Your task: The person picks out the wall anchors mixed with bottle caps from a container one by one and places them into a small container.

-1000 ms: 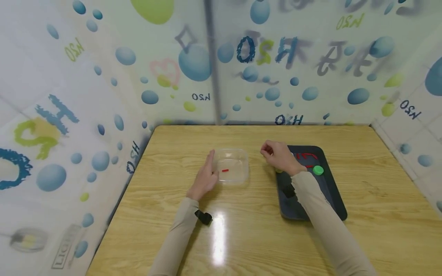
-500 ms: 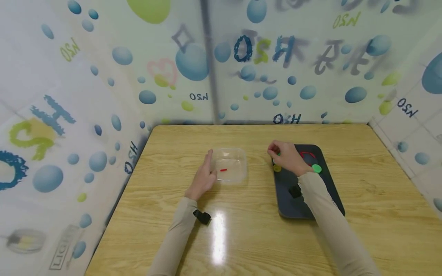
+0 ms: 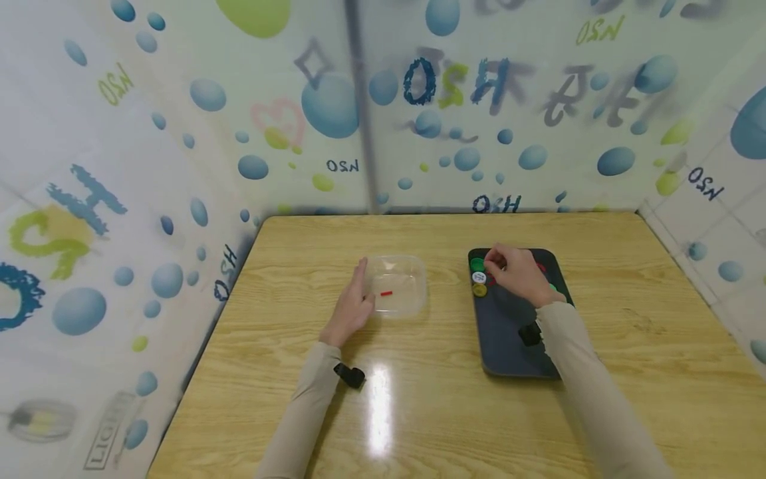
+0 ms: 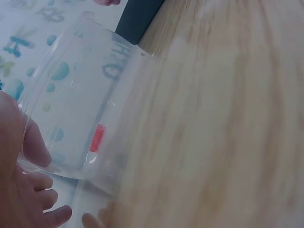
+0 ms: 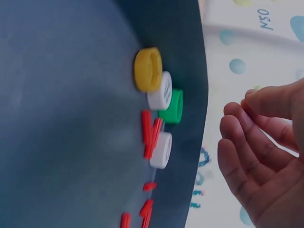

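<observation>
My left hand (image 3: pixel 348 309) lies along the left side of a clear plastic box (image 3: pixel 413 309), fingers fairly straight and touching its wall. Inside the box is one short red piece (image 4: pixel 97 138), stick-like in shape. My right hand (image 3: pixel 519 274) is over the back of a dark tray (image 3: pixel 514 352), fingers loosely bent, thumb and index tips close together. Nothing shows between them in the right wrist view. Near it lie a yellow cap (image 5: pixel 148 70), a white cap (image 5: pixel 161 92), a green cap (image 5: pixel 172 107), another white cap (image 5: pixel 161 151) and several small red pieces (image 5: pixel 146 127).
The wooden table (image 3: pixel 431 406) carries the box left of the tray. A patterned wall (image 3: pixel 407 100) rises behind the table, with further walls to the left and right. Both sleeves bear a black wrist device. Part of the tray's right side is hidden by the right arm.
My right hand has moved right, from left of the tray to over its back part, uncovering the caps at its left edge. The left hand, the box and its red piece stay put.
</observation>
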`<move>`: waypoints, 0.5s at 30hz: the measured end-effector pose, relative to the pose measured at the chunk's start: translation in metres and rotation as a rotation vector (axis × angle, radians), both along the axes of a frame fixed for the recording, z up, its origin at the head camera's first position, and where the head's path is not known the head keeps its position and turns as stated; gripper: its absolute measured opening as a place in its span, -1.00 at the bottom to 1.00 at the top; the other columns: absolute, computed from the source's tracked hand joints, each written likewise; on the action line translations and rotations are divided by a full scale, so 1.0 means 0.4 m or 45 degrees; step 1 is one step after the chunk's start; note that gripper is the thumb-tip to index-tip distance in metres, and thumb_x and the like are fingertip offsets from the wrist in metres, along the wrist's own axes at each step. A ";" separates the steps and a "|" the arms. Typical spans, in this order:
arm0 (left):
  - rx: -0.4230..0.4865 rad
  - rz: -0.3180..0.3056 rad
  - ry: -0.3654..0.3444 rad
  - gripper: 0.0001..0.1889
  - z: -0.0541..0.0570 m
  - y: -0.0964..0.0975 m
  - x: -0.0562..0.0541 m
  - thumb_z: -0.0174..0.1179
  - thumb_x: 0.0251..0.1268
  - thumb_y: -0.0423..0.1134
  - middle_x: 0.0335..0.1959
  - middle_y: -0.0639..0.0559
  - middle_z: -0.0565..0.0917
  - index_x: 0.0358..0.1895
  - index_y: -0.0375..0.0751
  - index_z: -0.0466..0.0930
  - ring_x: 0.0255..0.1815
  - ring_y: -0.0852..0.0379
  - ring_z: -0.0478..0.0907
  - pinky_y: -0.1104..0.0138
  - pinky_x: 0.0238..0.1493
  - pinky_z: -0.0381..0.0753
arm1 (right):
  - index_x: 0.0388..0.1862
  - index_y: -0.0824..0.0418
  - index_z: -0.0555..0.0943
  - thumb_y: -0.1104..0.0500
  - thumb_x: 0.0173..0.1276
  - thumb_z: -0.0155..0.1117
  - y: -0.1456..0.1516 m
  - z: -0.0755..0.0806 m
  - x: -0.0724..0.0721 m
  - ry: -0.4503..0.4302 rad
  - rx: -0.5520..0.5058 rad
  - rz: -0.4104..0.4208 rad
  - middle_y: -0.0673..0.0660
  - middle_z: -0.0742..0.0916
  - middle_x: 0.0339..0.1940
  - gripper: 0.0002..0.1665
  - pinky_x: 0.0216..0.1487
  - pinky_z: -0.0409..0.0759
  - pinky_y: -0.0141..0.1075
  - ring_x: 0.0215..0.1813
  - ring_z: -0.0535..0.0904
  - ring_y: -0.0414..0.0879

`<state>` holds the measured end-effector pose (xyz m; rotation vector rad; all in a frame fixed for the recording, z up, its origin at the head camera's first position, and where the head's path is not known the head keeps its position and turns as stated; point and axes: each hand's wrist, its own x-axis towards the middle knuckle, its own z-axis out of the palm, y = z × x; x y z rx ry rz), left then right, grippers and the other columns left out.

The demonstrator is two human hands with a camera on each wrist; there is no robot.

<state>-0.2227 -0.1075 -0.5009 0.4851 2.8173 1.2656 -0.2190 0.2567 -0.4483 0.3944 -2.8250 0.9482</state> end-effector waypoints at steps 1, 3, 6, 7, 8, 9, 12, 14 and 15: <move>0.001 -0.001 0.000 -0.19 -0.001 0.000 0.000 -0.05 0.46 -0.35 0.69 -0.14 -0.06 0.68 -0.13 -0.23 0.68 -0.04 -0.07 0.03 0.63 -0.02 | -0.14 0.30 0.64 0.25 0.49 0.20 0.007 -0.001 0.003 -0.011 -0.001 -0.009 0.21 0.76 -0.31 -0.87 -0.18 0.63 -0.05 -0.27 0.68 0.02; 0.002 -0.002 -0.001 -0.18 -0.002 0.001 0.000 -0.04 0.45 -0.35 0.69 -0.14 -0.06 0.68 -0.14 -0.24 0.66 -0.05 -0.02 0.02 0.63 0.00 | -0.13 0.30 0.64 0.24 0.49 0.21 0.020 -0.004 0.009 -0.025 0.008 -0.033 0.21 0.75 -0.31 -0.87 -0.16 0.64 -0.04 -0.26 0.67 0.02; 0.008 -0.001 -0.011 -0.18 -0.003 0.002 0.000 -0.04 0.45 -0.35 0.69 -0.11 -0.07 0.68 -0.11 -0.24 0.64 -0.03 0.05 0.02 0.63 0.01 | -0.14 0.31 0.64 0.25 0.48 0.23 0.038 -0.008 0.015 -0.005 0.026 -0.058 0.22 0.76 -0.30 -0.87 -0.17 0.64 -0.06 -0.28 0.66 0.01; 0.011 -0.001 -0.015 -0.18 -0.004 0.002 -0.001 -0.04 0.46 -0.35 0.70 -0.10 -0.08 0.68 -0.11 -0.24 0.62 -0.02 0.07 0.02 0.63 0.01 | -0.15 0.31 0.64 0.25 0.47 0.23 0.044 -0.010 0.015 0.013 0.036 -0.064 0.21 0.75 -0.31 -0.88 -0.18 0.64 -0.07 -0.29 0.65 0.01; 0.018 -0.004 -0.018 -0.18 -0.003 0.002 0.000 -0.05 0.46 -0.35 0.70 -0.09 -0.08 0.68 -0.11 -0.24 0.61 -0.03 0.10 0.01 0.63 0.01 | -0.16 0.31 0.64 0.25 0.47 0.23 0.049 -0.011 0.016 0.031 0.044 -0.069 0.21 0.75 -0.31 -0.88 -0.18 0.64 -0.07 -0.29 0.65 0.01; 0.025 -0.007 -0.019 -0.18 -0.002 0.002 0.000 -0.05 0.46 -0.35 0.70 -0.09 -0.09 0.68 -0.11 -0.24 0.61 -0.03 0.09 0.01 0.63 0.00 | -0.16 0.31 0.65 0.26 0.46 0.23 0.053 -0.012 0.017 0.047 0.048 -0.072 0.21 0.75 -0.32 -0.88 -0.19 0.63 -0.07 -0.30 0.65 0.01; 0.028 -0.003 -0.018 -0.19 -0.002 0.003 0.000 -0.05 0.46 -0.34 0.70 -0.10 -0.09 0.68 -0.11 -0.22 0.65 -0.03 0.00 0.01 0.63 0.00 | -0.18 0.33 0.65 0.28 0.44 0.24 0.067 -0.014 0.020 0.095 0.054 -0.071 0.22 0.75 -0.33 -0.89 -0.19 0.64 -0.04 -0.31 0.66 0.04; 0.020 0.006 -0.015 -0.20 -0.002 0.003 -0.001 -0.04 0.46 -0.34 0.70 -0.11 -0.07 0.68 -0.12 -0.20 0.67 -0.02 -0.04 0.02 0.63 -0.01 | -0.18 0.34 0.65 0.29 0.43 0.24 0.076 -0.016 0.022 0.107 0.048 -0.071 0.24 0.75 -0.32 -0.89 -0.19 0.64 -0.02 -0.30 0.67 0.06; 0.015 0.009 -0.009 -0.20 -0.003 0.003 -0.003 -0.04 0.45 -0.34 0.69 -0.13 -0.06 0.67 -0.13 -0.19 0.67 -0.03 -0.07 0.02 0.63 -0.01 | -0.18 0.35 0.65 0.30 0.43 0.25 0.080 -0.017 0.024 0.109 0.045 -0.074 0.25 0.75 -0.32 -0.89 -0.19 0.64 -0.01 -0.29 0.67 0.08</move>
